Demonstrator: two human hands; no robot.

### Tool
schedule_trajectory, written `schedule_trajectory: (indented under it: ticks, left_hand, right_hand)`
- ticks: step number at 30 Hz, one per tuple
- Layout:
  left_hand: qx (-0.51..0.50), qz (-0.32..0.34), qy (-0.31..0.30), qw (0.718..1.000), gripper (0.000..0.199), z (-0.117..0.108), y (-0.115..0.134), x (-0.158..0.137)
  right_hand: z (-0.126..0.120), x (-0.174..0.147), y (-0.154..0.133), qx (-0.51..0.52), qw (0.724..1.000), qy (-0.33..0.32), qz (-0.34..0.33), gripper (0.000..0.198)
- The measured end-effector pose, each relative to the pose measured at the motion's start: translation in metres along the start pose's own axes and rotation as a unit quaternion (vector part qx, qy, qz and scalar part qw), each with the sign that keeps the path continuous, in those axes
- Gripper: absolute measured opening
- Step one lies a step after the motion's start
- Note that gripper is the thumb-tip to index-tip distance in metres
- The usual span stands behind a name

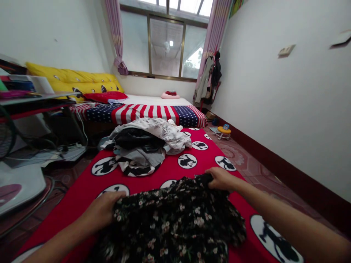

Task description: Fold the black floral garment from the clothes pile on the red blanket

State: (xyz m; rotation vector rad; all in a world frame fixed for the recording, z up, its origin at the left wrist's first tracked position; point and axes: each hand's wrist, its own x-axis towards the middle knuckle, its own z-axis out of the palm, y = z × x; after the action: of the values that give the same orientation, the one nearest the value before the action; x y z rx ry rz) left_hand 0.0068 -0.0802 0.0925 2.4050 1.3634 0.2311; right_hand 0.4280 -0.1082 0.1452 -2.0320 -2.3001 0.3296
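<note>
A black floral garment was stretched between a person's two bare hands above a red sheet printed with dark figures in white circles. The left hand was closed on one end of the garment's upper edge, its fingers curled over the cloth. The right hand, a little farther forward, pinched the other end where the dark fabric bunched up. Between them the edge ran in a slightly rumpled line, and the rest of the garment, dotted with small pale flowers, spread toward the camera, its lower part cut off by the frame.

Just beyond, on the same red sheet, lay a loose heap of clothes, with a white patterned piece draped over black and gray ones. Behind the heap stood a bed, a stars-and-stripes cover hanging along its near side. A red pillow rested at the bed's left end in front of a long yellow cushion.

Purple curtains flanked the window at the back, and coats hung near the corner. On the tiled floor at right, a small orange-topped stool carried a blue object, too small to identify.
</note>
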Motion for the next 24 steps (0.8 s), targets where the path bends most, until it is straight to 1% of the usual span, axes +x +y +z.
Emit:
schedule_trajectory:
  ticks: [1,2,3,4,5,6,7,8,9,10,11,12,13,14,15,16,17,18,19,20,21,22,24]
  left_hand:
    - [0.020,0.001,0.042,0.999,0.014,-0.016,0.000,0.011]
    - [0.045,-0.001,0.102,0.994,0.018,-0.034,0.002,0.020]
    - [0.066,0.008,0.169,0.983,0.026,-0.054,0.006,0.028]
    - [0.087,0.006,0.240,0.967,0.030,-0.074,0.011,0.035]
    - [0.102,0.007,0.310,0.945,0.032,-0.094,0.018,0.040]
    - [0.111,0.013,0.365,0.924,0.034,-0.112,0.024,0.043]
    - [0.119,0.027,0.395,0.911,0.038,-0.128,0.029,0.045]
    - [0.123,0.037,0.418,0.900,0.043,-0.140,0.033,0.045]
    - [0.124,0.045,0.426,0.895,0.048,-0.147,0.033,0.043]
    - [0.121,0.051,0.427,0.895,0.051,-0.149,0.031,0.040]
    - [0.114,0.055,0.415,0.901,0.051,-0.146,0.026,0.036]
    - [0.101,0.061,0.392,0.912,0.049,-0.138,0.018,0.030]
    - [0.082,0.071,0.359,0.927,0.046,-0.126,0.008,0.023]
    - [0.057,0.081,0.307,0.946,0.041,-0.110,-0.003,0.015]
    - [0.028,0.095,0.267,0.959,0.037,-0.092,-0.014,0.005]
    - [-0.007,0.103,0.219,0.970,0.033,-0.073,-0.024,-0.005]
    - [-0.047,0.089,0.197,0.975,0.032,-0.055,-0.033,-0.017]
    - [-0.088,0.075,0.172,0.978,0.032,-0.039,-0.039,-0.029]
    - [-0.122,0.059,0.132,0.982,0.031,-0.025,-0.043,-0.041]
    - [-0.145,0.043,0.097,0.984,0.030,-0.014,-0.045,-0.051]
    - [-0.165,0.030,0.076,0.983,0.030,-0.007,-0.046,-0.061]
    - [-0.178,0.019,0.066,0.982,0.030,-0.003,-0.047,-0.069]
    - [-0.189,0.005,0.062,0.980,0.032,-0.001,-0.050,-0.079]
  right_hand:
    - [-0.014,0.009,0.000,-0.009,0.999,0.035,-0.001,0.015]
    - [-0.029,0.017,-0.001,-0.019,0.996,0.087,0.000,0.018]
    - [-0.045,0.024,-0.002,-0.033,0.987,0.156,0.003,0.022]
    - [-0.060,0.029,-0.004,-0.045,0.970,0.237,0.006,0.026]
    - [-0.074,0.034,-0.006,-0.052,0.945,0.322,0.013,0.029]
    - [-0.086,0.037,-0.007,-0.054,0.915,0.399,0.020,0.031]
    - [-0.096,0.038,-0.007,-0.047,0.885,0.463,0.024,0.031]
    - [-0.102,0.038,-0.005,-0.037,0.858,0.511,0.020,0.030]
    - [-0.104,0.036,-0.002,-0.024,0.839,0.543,0.005,0.029]
    - [-0.102,0.032,0.002,-0.010,0.828,0.560,-0.021,0.027]
    - [-0.095,0.027,0.008,0.005,0.826,0.560,-0.054,0.026]
    - [-0.084,0.020,0.015,0.019,0.835,0.542,-0.089,0.025]
    - [-0.068,0.011,0.023,0.035,0.852,0.508,-0.119,0.024]
    - [-0.049,0.001,0.030,0.052,0.875,0.460,-0.139,0.023]
    - [-0.027,-0.010,0.038,0.070,0.905,0.393,-0.150,0.023]
    - [-0.004,-0.022,0.044,0.091,0.929,0.329,-0.146,0.026]
    - [0.018,-0.034,0.048,0.106,0.952,0.251,-0.137,0.030]
    - [0.037,-0.046,0.051,0.118,0.968,0.186,-0.119,0.035]
    - [0.054,-0.057,0.053,0.130,0.975,0.144,-0.105,0.038]
    - [0.066,-0.066,0.053,0.140,0.979,0.116,-0.094,0.039]
    - [0.074,-0.074,0.051,0.149,0.979,0.106,-0.085,0.039]
    - [0.077,-0.080,0.049,0.157,0.978,0.111,-0.079,0.038]
    - [0.075,-0.086,0.042,0.167,0.972,0.149,-0.074,0.037]
